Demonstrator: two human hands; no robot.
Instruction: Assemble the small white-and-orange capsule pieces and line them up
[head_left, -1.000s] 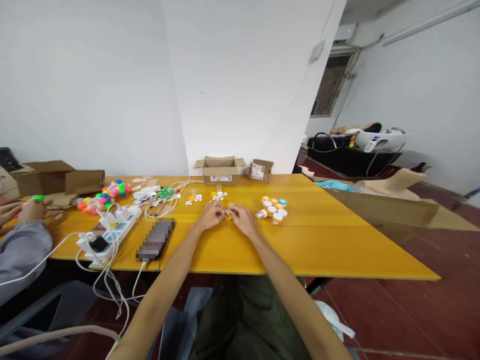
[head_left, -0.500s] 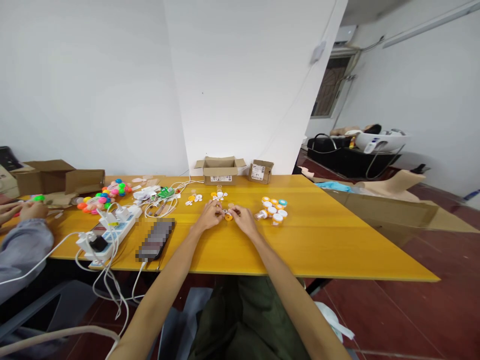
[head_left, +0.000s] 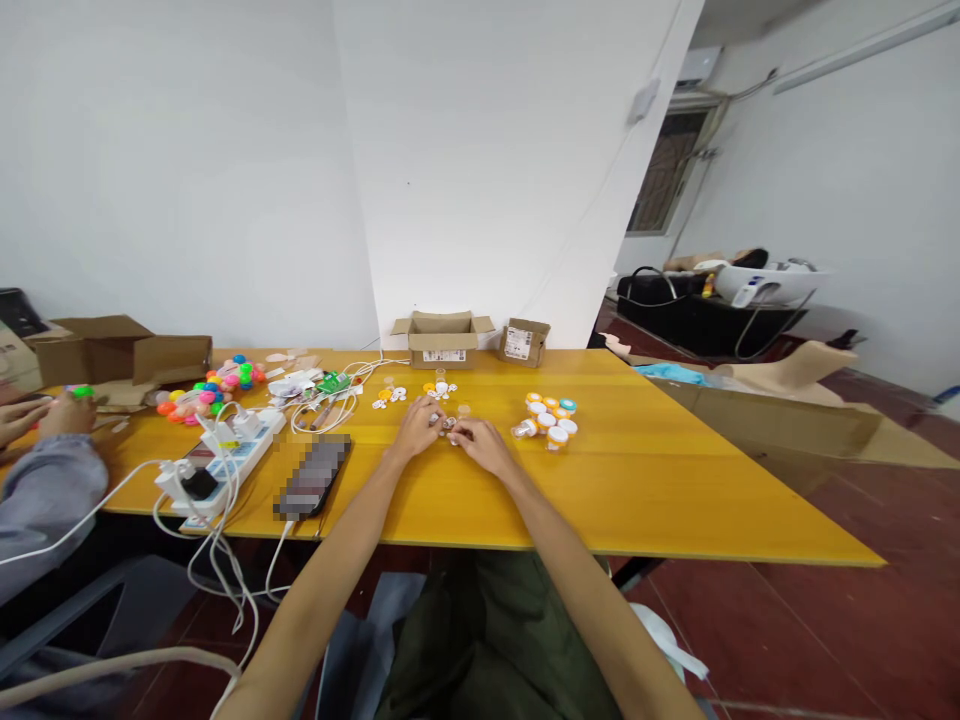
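Note:
My left hand point(head_left: 418, 428) is closed, its fingertips pinching a small white piece with dark marks point(head_left: 448, 423) above the table. My right hand point(head_left: 482, 443) comes in from the other side, thumb and fingers pressed together close to the left fingertips; what it grips is hidden behind the fingers. Just behind the hands stands a small clear cup point(head_left: 463, 410). Farther back lie small white and orange pieces point(head_left: 441, 388), with another such group point(head_left: 387, 397) to their left. To the right of my right hand sits a cluster of small clear jars with white, orange and teal lids point(head_left: 556, 436).
Two cardboard boxes, one open point(head_left: 442, 350) and one smaller point(head_left: 525, 342), stand against the wall. Left are a phone point(head_left: 316, 476), a power strip point(head_left: 251, 450) with tangled cables, and colourful balls point(head_left: 206, 398). A co-worker's hand point(head_left: 66, 415) is at far left.
My right hand has shifted slightly left, nearer the left fingertips. The orange piece seen between the hands is now out of sight. The view has moved slightly.

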